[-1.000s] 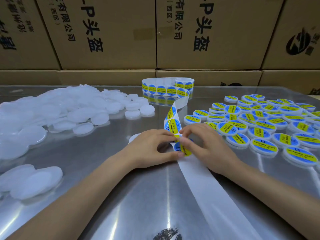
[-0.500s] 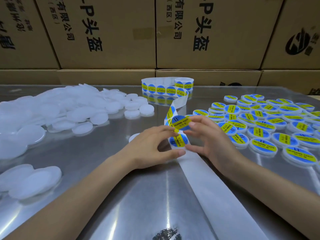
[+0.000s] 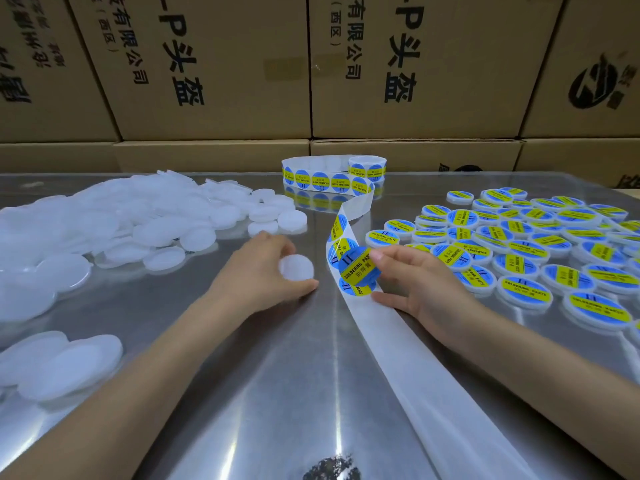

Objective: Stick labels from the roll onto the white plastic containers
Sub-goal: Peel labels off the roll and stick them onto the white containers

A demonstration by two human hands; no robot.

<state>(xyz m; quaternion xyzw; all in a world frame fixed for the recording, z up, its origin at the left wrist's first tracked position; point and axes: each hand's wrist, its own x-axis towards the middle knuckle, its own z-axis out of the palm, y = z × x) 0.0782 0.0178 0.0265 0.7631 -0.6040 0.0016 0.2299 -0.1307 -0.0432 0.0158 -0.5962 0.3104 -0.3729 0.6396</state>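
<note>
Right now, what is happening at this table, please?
A person is labelling small white containers. The left hand grips a blank container, while the right hand pinches a peeled label beside the backing strip. Unlabelled containers are piled on the left, finished ones on the right.

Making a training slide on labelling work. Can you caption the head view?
Left hand grips a blank white container while right hand holds a peeled label beside the backing strip.

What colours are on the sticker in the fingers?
Blue with a yellow band, on the sticker; head view.
</note>
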